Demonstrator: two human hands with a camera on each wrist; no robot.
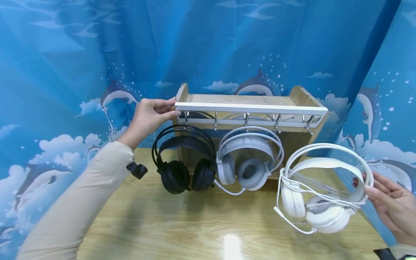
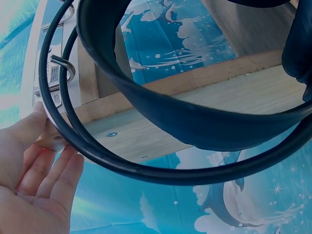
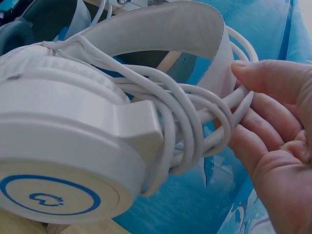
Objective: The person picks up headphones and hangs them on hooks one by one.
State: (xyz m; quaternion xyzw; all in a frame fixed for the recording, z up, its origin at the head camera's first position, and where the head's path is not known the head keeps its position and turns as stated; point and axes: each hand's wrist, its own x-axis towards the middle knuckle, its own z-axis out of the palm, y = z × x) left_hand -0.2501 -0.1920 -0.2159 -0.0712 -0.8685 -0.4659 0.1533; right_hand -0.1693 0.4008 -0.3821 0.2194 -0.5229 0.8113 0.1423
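At the right, my right hand (image 1: 391,204) pinches the headband side of a white headset (image 1: 326,218), holding it in front of the rack's right end. Its white cable (image 3: 183,114) is looped around the headset, and a microphone boom sticks out below. My left hand (image 1: 147,117) grips the left end of a wooden rack (image 1: 247,107) between thumb and fingers. Just below that hand hangs a black headset (image 1: 175,177); its band arches past the hand in the left wrist view. A second white headset (image 1: 256,177), with grey ear cushions, hangs beside the black one.
Several metal hooks (image 1: 278,122) line the rack's front; those at the right carry nothing. The rack stands on a wood-grain table (image 1: 182,224). Behind and beside it is a blue curtain (image 1: 201,43) printed with dolphins.
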